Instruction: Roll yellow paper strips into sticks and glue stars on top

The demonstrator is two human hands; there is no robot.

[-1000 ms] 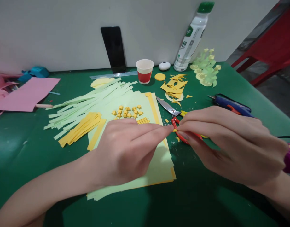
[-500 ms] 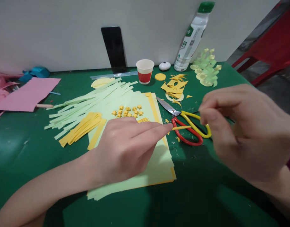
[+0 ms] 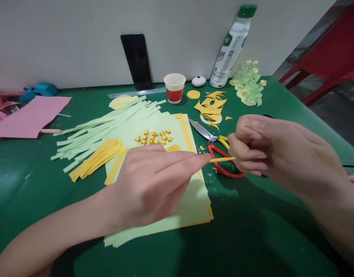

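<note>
My left hand (image 3: 156,184) pinches a thin yellow paper strip (image 3: 222,159) at its fingertips, above a stack of pale green paper (image 3: 165,223). The strip's free end points right and reaches the curled fingers of my right hand (image 3: 257,146); whether they touch it I cannot tell. The right fingers are closed, and what they may hold is hidden. Beyond the left hand lie several small folded yellow paper stars (image 3: 154,136) and narrow folded yellow strips (image 3: 173,147). Scissors (image 3: 204,130) with red and yellow handles lie partly behind the right hand.
Green strips (image 3: 87,132) and yellow strips (image 3: 97,157) lie at left, near pink paper (image 3: 32,115). Along the wall stand a phone (image 3: 136,59), a paper cup (image 3: 174,94) and a bottle (image 3: 231,50). Yellow scraps (image 3: 211,105) and a paper plant (image 3: 249,84) lie at right.
My right hand has moved left and turned, bringing its curled fingers up to the strip's free end. The left hand keeps its pinch on the strip. The view has shifted slightly.
</note>
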